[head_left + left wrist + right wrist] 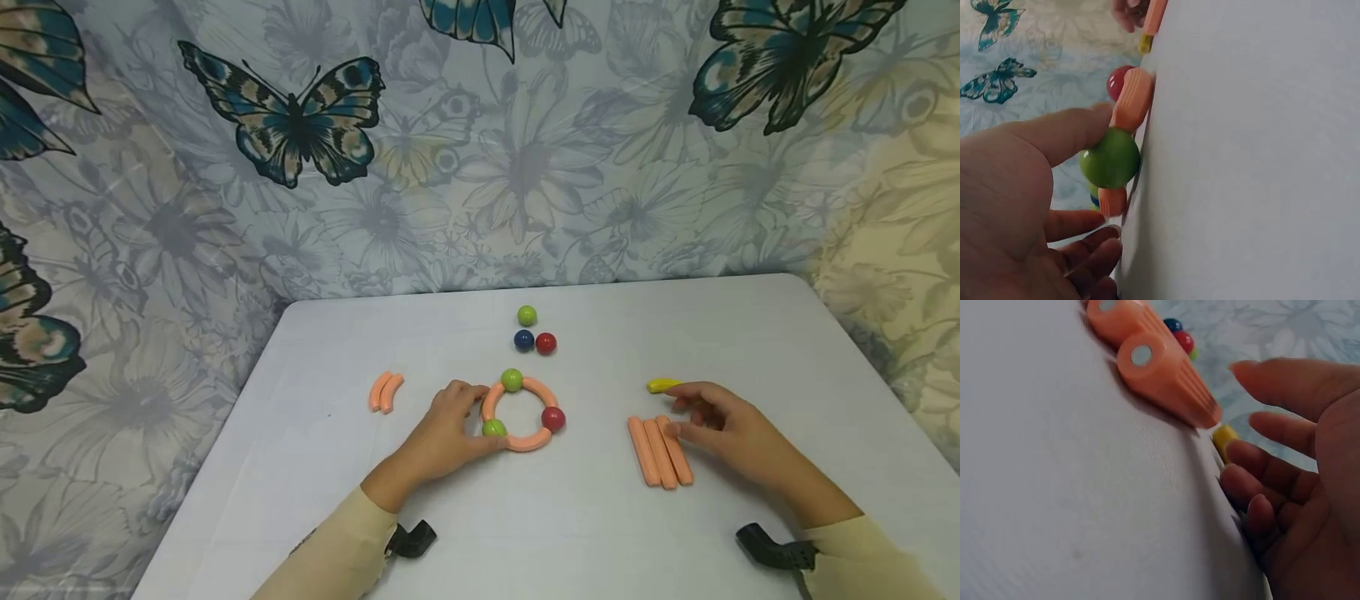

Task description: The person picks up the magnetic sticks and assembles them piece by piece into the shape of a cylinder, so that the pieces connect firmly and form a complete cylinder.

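Observation:
A ring of curved orange magnetic rods [540, 389] joined by two green balls [512, 380] and a red ball [553, 418] lies mid-table. My left hand [448, 429] holds its left side between thumb and forefinger, around a green ball [1110, 158]; the other fingers curl loosely below. At the right, my right hand [731, 425] hovers with fingers apart and nothing between them, over the upper end of three straight orange magnetic rods [660, 454]. Just beyond its fingertips lies a yellow rod [662, 385], partly hidden by the hand. A pale disc shows in one orange rod's end [1142, 355].
Behind the ring sit three loose balls: green [527, 315], blue [523, 340] and red [546, 343]. Two short curved orange rods [386, 392] lie side by side to the left. A butterfly-patterned cloth [525, 167] hangs behind the white table [585, 533].

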Action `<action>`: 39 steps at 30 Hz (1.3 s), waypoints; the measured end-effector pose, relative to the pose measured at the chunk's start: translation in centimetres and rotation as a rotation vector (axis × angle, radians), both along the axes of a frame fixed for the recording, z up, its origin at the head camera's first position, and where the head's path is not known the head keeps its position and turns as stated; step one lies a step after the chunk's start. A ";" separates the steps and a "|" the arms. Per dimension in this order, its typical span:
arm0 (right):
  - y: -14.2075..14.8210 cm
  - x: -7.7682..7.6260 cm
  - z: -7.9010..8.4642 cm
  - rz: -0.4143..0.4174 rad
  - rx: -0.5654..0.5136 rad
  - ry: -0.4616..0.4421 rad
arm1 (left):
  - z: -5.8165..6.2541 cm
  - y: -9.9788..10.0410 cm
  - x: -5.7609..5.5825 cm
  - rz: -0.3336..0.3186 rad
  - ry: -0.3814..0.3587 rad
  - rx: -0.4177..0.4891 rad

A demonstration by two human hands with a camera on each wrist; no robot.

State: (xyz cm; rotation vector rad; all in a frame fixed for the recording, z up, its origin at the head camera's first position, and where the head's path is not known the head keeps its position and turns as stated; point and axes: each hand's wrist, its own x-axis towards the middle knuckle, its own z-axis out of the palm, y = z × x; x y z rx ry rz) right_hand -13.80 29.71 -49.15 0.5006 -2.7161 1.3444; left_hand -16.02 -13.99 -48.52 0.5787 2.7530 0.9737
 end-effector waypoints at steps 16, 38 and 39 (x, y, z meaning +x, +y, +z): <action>0.7 0.0 0.8 -0.013 0.189 -0.074 | -1.4 -0.1 -0.6 0.035 0.071 0.111; -0.5 0.5 3.2 -0.174 -0.011 0.039 | -1.5 -0.8 -0.6 -0.011 0.104 0.116; -0.8 0.4 3.3 -0.157 -0.030 0.057 | -1.5 -0.8 -0.6 -0.008 0.102 0.118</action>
